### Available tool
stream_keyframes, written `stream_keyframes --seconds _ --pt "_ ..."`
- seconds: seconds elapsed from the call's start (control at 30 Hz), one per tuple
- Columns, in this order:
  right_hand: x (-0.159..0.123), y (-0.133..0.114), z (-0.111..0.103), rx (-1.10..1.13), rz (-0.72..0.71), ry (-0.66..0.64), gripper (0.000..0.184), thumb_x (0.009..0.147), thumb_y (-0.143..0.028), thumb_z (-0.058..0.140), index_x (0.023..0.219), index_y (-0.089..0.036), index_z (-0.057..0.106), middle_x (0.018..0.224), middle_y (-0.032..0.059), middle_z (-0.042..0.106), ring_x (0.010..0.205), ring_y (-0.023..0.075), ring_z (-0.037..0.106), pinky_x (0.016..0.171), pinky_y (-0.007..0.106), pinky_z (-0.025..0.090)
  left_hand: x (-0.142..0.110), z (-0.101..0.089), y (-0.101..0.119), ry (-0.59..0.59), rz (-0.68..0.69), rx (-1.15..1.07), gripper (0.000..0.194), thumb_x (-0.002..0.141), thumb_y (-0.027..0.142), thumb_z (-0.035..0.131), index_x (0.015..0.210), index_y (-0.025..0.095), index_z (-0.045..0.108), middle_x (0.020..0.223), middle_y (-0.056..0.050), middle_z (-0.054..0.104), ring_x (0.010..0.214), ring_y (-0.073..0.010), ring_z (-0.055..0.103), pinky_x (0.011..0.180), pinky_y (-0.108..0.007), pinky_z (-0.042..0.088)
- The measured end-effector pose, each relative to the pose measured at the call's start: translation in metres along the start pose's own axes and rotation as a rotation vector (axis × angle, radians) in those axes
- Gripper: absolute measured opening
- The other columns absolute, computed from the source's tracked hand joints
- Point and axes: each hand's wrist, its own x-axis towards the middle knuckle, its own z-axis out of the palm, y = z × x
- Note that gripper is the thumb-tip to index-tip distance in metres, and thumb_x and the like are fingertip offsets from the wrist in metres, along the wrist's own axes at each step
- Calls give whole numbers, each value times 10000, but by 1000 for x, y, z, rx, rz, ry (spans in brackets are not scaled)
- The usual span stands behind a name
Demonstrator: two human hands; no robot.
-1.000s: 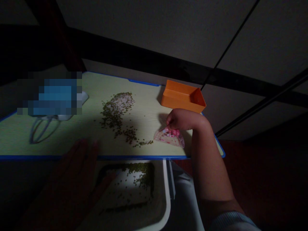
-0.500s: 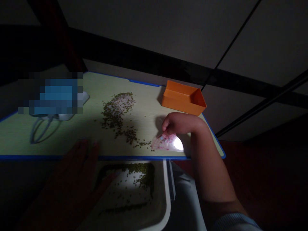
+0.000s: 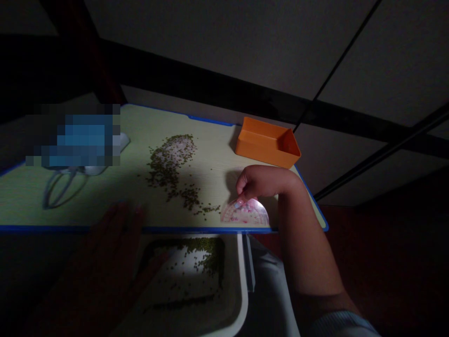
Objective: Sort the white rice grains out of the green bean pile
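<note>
Lying in white tub (image 3: 243, 276), green beans (image 3: 207, 244)

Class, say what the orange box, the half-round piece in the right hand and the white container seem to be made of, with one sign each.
Orange box: probably plastic, fairly matt; thin, evenly coloured walls without visible grain.
Half-round piece: likely clear plastic, glossy; see-through, with a bright glint.
White container: perhaps moulded plastic; smooth, rounded rim corner, but dim light leaves its finish open.

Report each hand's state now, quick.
Left hand: open, in shadow, thumb over the white container; no held thing visible.
Right hand: closed, pinching the clear pink protractor.
</note>
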Motion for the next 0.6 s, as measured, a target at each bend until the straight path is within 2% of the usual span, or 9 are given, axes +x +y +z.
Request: stream_keyframes --seconds 0.17,0.37,0.6 --pt "-4 3 -3 17 82 83 147 752 -259 599 711 -134 665 613 14 654 555 102 579 580 240 413 2 0 0 7 -5 4 804 781 612 291 1421 163 102 1537 -164 171 1392 -352 230 1083 -556 318" --pt "2 1 -1 -81 66 147 155 751 -255 585 710 -131 668 616 15 648 545 93 545 568 245 382 3 -4 1 3 -4 10 816 777 628 281 1423 168 85 1526 -178 196 1385 -364 243 1059 -576 341" --pt "5 -4 2 -92 -15 65 149 754 -252 605 747 -123 679 613 -2 624 557 82 516 574 231 369 2 -2 3 12 -18 2 799 786 606 300 1417 146 127 1515 -190 217 1392 -351 228 1093 -550 299"
